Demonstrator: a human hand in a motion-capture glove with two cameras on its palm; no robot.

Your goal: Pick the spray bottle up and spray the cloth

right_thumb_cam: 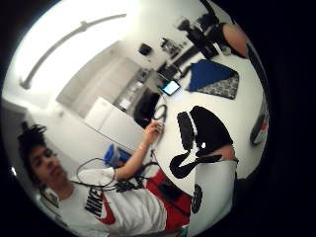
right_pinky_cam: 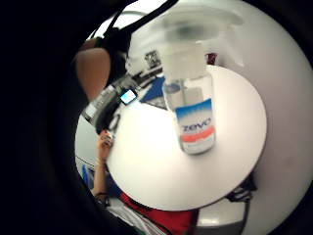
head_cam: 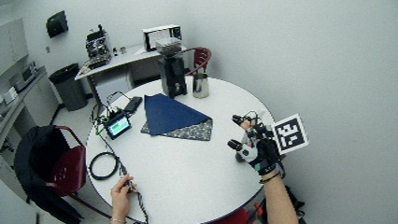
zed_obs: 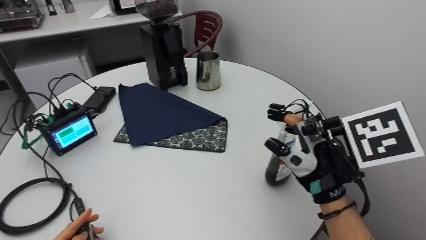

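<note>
— Judging from where things lie, how far along are you?

— Barely started, I would say. My gloved right hand (zed_obs: 307, 150) is at the spray bottle (zed_obs: 278, 167), which stands upright on the round white table (zed_obs: 186, 190) near its edge, well apart from the cloth (zed_obs: 166, 117). The little finger side palm view has the bottle right in front of my palm, clear plastic with a blue and red label, base down on the tabletop.

— Are you holding it yet?

— My fingers are around the bottle's upper part and neck, curled from behind it, so I count that as a grip. The base looks as if it rests on the table, so I judge the lift not yet done.

— And the cloth?

— Dark blue, folded over a patterned underside, lying flat beyond the bottle toward the black grinder (zed_obs: 163, 47) and the steel cup (zed_obs: 208, 70). Nothing tells me it has been sprayed.

— So what remains?

— Almost everything: raise the bottle, carry it over toward the cloth, aim the nozzle, and squeeze the trigger. The small screen (zed_obs: 68, 132) sits on the cloth's far side from the bottle, so the spray should be kept short of it.
</note>
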